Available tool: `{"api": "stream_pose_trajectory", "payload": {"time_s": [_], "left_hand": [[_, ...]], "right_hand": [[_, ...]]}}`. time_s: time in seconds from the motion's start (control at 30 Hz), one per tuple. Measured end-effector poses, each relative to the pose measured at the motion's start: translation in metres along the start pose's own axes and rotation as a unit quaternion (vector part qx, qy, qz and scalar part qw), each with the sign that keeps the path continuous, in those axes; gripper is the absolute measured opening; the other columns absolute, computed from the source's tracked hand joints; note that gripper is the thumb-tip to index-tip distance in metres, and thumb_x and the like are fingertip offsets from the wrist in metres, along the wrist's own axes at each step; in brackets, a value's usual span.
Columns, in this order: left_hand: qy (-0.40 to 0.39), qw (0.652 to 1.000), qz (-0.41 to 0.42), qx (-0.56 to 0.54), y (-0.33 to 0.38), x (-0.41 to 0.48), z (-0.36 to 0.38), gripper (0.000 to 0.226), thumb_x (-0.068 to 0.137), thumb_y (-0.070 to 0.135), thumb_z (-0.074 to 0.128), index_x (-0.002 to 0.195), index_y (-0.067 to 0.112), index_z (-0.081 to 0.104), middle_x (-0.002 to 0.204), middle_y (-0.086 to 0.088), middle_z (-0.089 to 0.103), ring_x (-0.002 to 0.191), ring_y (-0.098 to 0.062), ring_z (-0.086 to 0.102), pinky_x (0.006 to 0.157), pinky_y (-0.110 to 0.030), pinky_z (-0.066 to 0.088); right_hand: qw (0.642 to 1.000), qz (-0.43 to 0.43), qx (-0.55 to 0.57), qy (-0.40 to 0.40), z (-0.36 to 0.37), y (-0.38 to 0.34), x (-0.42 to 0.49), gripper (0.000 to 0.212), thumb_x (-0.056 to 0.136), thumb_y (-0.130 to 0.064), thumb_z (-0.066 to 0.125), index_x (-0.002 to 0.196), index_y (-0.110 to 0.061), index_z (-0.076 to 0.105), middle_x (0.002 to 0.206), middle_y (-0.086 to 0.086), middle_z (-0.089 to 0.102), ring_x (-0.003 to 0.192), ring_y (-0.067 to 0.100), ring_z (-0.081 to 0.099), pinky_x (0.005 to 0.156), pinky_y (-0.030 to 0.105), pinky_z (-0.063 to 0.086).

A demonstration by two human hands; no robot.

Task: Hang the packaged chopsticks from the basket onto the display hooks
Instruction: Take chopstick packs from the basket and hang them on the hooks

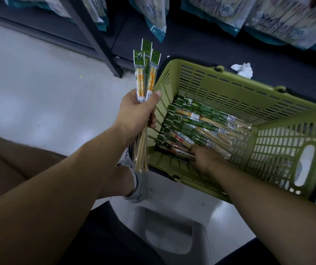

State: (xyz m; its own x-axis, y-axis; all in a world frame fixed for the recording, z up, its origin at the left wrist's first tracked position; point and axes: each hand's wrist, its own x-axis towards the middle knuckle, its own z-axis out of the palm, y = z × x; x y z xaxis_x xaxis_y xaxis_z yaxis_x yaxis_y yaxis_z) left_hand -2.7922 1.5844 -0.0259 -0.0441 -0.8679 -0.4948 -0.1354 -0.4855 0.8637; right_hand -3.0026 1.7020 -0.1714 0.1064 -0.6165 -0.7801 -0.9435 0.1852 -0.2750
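My left hand (138, 113) is shut on a bundle of packaged chopsticks (143, 73), held upright just left of the green basket (268, 104); their green header cards point up and the bamboo ends stick out below my fist. My right hand (205, 157) is down inside the basket at its near side, fingers on a pack with red markings among several loose chopstick packs (206, 121) lying flat on the bottom. Whether the fingers have closed on that pack I cannot tell. No display hooks are visible.
The basket sits on the dark base of a shelf unit (210, 44). Bagged goods (279, 18) hang above at the top edge. A crumpled white tissue (243, 68) lies behind the basket. A grey stool (172, 232) stands beneath me, my shoe (138, 180) beside the basket.
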Motion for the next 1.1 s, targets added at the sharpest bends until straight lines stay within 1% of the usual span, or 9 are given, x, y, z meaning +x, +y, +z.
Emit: {"api": "stream_pose_trajectory", "payload": {"time_s": [0.27,0.4,0.57,0.67,0.8,0.87,0.93,1.03,1.1], "left_hand": [[-0.004,1.0,0.005,0.006,0.003,-0.003,0.002,0.023,0.101,0.025,0.068,0.098,0.009,0.052,0.065,-0.004,0.051,0.046,-0.014,0.052,0.045,-0.028,0.051],[-0.002,0.999,0.01,0.036,0.002,-0.006,0.004,0.024,0.099,0.027,0.07,0.089,0.013,0.052,0.06,-0.001,0.05,0.046,-0.014,0.05,0.05,-0.03,0.053],[0.0,0.997,-0.009,0.077,-0.001,-0.011,0.014,0.036,0.091,0.044,0.077,0.098,0.014,0.059,0.073,0.008,0.061,0.063,-0.01,0.058,0.06,-0.028,0.052],[-0.049,0.997,-0.013,0.052,0.003,-0.019,0.026,0.042,0.084,0.051,0.081,0.109,0.021,0.065,0.086,0.016,0.076,0.073,0.007,0.069,0.06,-0.014,0.053],[-0.048,0.998,-0.039,-0.027,0.009,-0.02,0.035,0.057,0.084,0.038,0.086,0.129,0.011,0.063,0.116,-0.008,0.076,0.102,-0.02,0.076,0.089,-0.037,0.062],[-0.025,0.997,-0.054,-0.056,0.011,-0.019,0.033,0.048,0.086,0.028,0.085,0.125,0.007,0.065,0.114,-0.014,0.076,0.1,-0.027,0.077,0.086,-0.04,0.063],[-0.011,0.994,-0.065,-0.085,0.013,-0.018,0.031,0.038,0.089,0.022,0.083,0.118,0.004,0.066,0.11,-0.017,0.076,0.095,-0.03,0.077,0.077,-0.039,0.065],[0.01,0.992,-0.063,-0.106,0.015,-0.014,0.028,0.022,0.093,0.02,0.078,0.106,0.007,0.065,0.099,-0.014,0.073,0.086,-0.03,0.076,0.068,-0.044,0.064],[0.036,0.996,-0.035,-0.07,0.018,-0.01,0.024,0.017,0.093,0.021,0.076,0.099,0.011,0.064,0.085,-0.004,0.066,0.076,-0.019,0.069,0.065,-0.038,0.062]], "right_hand": [[0.971,-0.022,0.229,0.069,-0.041,0.009,-0.014,0.014,0.09,-0.022,0.076,0.094,-0.029,0.065,0.087,-0.007,0.065,0.078,0.015,0.064,0.059,0.022,0.045],[0.939,-0.018,0.334,0.076,-0.084,0.0,-0.026,0.022,0.088,-0.025,0.079,0.109,-0.023,0.072,0.097,-0.004,0.074,0.091,0.016,0.07,0.081,0.03,0.052],[0.887,-0.068,0.44,0.124,-0.124,-0.027,-0.051,0.009,0.087,-0.028,0.079,0.094,-0.026,0.073,0.086,-0.012,0.077,0.076,0.001,0.072,0.07,0.019,0.051],[0.856,-0.112,0.489,0.128,-0.134,-0.055,-0.063,0.01,0.088,-0.027,0.078,0.097,-0.028,0.075,0.095,-0.01,0.079,0.089,0.007,0.074,0.082,0.027,0.054],[0.875,-0.175,0.418,0.173,-0.131,-0.09,-0.07,0.015,0.092,-0.015,0.071,0.082,-0.027,0.069,0.07,-0.016,0.072,0.062,-0.004,0.064,0.059,0.02,0.047],[0.879,-0.192,0.389,0.196,-0.129,-0.099,-0.071,0.02,0.093,-0.009,0.068,0.086,-0.028,0.065,0.061,-0.021,0.065,0.052,-0.007,0.058,0.051,0.013,0.042],[0.869,-0.199,0.414,0.185,-0.13,-0.102,-0.074,0.012,0.094,-0.011,0.07,0.1,-0.02,0.067,0.065,-0.012,0.065,0.053,-0.001,0.059,0.05,0.022,0.048],[0.816,-0.191,0.519,0.165,-0.132,-0.104,-0.078,0.029,0.09,-0.008,0.075,0.11,-0.026,0.064,0.081,0.004,0.066,0.062,0.016,0.068,0.057,0.031,0.059],[0.769,-0.16,0.594,0.175,-0.131,-0.101,-0.074,0.021,0.09,-0.006,0.074,0.105,-0.018,0.065,0.084,0.006,0.07,0.07,0.019,0.073,0.059,0.031,0.06]]}}
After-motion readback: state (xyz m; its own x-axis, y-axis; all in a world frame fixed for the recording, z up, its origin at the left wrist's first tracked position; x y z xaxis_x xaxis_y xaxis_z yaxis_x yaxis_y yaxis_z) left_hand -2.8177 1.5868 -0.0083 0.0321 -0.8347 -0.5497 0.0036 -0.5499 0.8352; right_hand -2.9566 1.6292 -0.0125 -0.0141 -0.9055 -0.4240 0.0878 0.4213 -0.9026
